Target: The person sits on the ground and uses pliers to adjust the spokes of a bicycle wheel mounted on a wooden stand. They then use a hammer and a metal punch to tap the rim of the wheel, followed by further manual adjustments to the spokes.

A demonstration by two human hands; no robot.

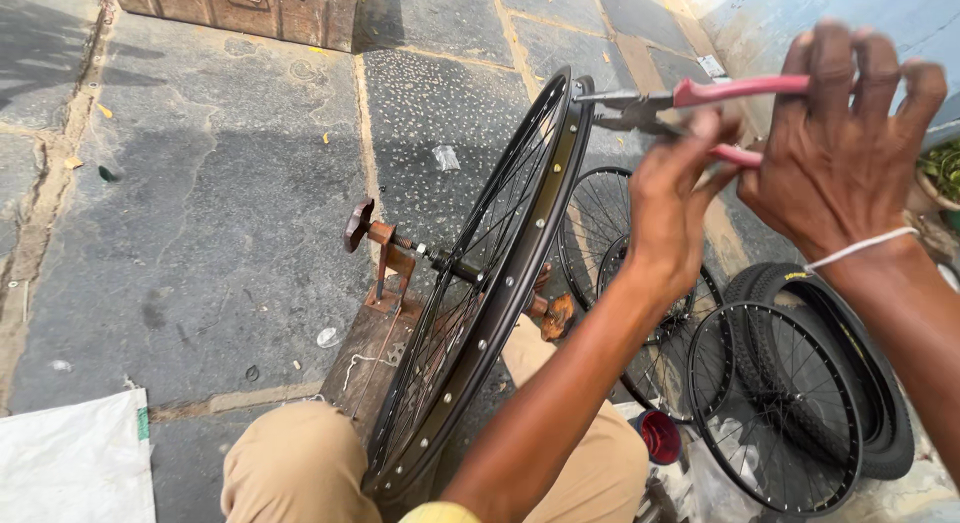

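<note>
Pliers (690, 103) (pink-handled), gripped shut in the right hand (840, 153) and steadied by curled left hand (680, 208), could slip and scratch the rim (500, 283).

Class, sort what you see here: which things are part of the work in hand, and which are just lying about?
In use: black wheel rim on the rusty stand; red-handled pliers, gripped by the right hand, with the left hand touching them.

Lying about: spare spoked wheels, tyre, white sack, wooden box.
</note>
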